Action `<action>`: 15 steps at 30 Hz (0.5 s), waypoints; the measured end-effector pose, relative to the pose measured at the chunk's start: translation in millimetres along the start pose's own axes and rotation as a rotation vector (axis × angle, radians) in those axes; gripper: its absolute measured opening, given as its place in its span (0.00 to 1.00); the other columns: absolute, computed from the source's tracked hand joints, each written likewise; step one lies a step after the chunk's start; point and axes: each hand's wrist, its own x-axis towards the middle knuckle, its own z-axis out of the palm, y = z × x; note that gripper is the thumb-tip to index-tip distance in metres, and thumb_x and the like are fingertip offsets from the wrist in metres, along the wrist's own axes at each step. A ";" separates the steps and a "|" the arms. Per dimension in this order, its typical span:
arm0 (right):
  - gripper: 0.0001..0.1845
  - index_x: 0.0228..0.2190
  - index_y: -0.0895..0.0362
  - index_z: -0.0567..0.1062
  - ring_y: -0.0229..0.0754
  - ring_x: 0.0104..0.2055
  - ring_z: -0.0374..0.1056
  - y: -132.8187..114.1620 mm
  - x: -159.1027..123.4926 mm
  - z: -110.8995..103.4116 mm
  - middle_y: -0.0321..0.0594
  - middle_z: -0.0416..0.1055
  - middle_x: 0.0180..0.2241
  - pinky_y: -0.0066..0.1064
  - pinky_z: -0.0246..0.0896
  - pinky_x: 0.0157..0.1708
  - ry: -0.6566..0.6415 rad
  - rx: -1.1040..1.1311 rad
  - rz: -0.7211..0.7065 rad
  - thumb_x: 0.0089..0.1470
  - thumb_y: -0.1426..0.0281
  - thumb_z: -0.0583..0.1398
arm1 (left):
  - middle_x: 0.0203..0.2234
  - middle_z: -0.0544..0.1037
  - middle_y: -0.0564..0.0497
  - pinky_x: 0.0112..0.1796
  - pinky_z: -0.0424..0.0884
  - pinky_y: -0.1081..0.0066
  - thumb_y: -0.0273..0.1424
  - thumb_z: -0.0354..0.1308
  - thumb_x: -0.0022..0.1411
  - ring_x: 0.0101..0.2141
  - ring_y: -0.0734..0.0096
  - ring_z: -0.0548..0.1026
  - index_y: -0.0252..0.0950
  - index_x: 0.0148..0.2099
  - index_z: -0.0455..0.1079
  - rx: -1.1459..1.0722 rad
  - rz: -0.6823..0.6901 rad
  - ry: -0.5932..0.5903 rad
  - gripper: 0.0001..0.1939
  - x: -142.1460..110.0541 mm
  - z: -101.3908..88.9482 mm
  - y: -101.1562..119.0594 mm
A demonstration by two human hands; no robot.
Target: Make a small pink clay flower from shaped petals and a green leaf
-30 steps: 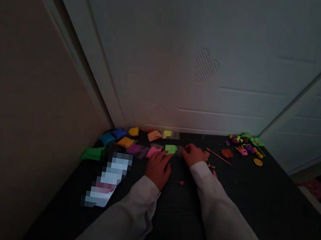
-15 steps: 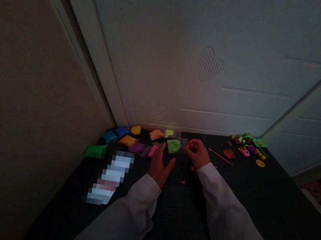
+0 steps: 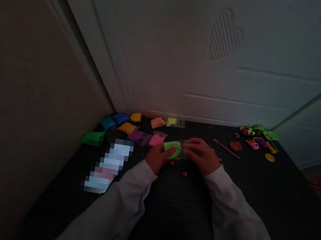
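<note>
A small clear zip bag of light green modelling clay [image 3: 171, 149] is held between my two hands above the dark table [image 3: 176, 211]. My left hand [image 3: 157, 158] grips its clay-filled end, thumb on top and fingers beneath. At the bag's clear end, my right hand [image 3: 202, 155] pinches the plastic with thumb and fingers. Behind my left hand lies a bag of pink clay [image 3: 157, 140], and a purple one [image 3: 140, 137] is beside it. A small pink scrap [image 3: 184, 174] sits on the table below the bag.
More clay bags, such as an orange one [image 3: 127, 128] and a green one [image 3: 93, 137], line the back left. A blurred-out phone [image 3: 108, 166] lies at left. On the right are a pink stick [image 3: 226, 148], a red clay piece [image 3: 236, 146] and several small clay figures [image 3: 262, 143].
The light green bag has been lifted off the table toward me. My left hand, open beside it half a second ago, has closed on it. The camera view has tilted down.
</note>
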 end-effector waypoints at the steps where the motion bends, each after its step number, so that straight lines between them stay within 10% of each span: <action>1: 0.10 0.32 0.53 0.75 0.39 0.42 0.63 0.3 0.4 0.8 0.39 0.67 0.37 0.33 0.56 0.44 -0.012 0.017 0.010 0.43 0.69 0.59 | 0.25 0.73 0.50 0.17 0.63 0.78 0.33 0.60 0.45 0.21 0.75 0.71 0.30 0.36 0.66 -0.008 -0.010 -0.004 0.16 0.2 0.0 0.2; 15: 0.09 0.32 0.55 0.74 0.37 0.38 0.66 0.5 -1.6 8.3 0.40 0.72 0.34 0.32 0.60 0.41 -0.028 0.044 -0.019 0.45 0.70 0.59 | 0.22 0.73 0.51 0.17 0.64 0.77 0.33 0.61 0.43 0.21 0.74 0.71 0.29 0.34 0.66 0.045 -0.049 -0.056 0.15 1.8 -5.8 -3.3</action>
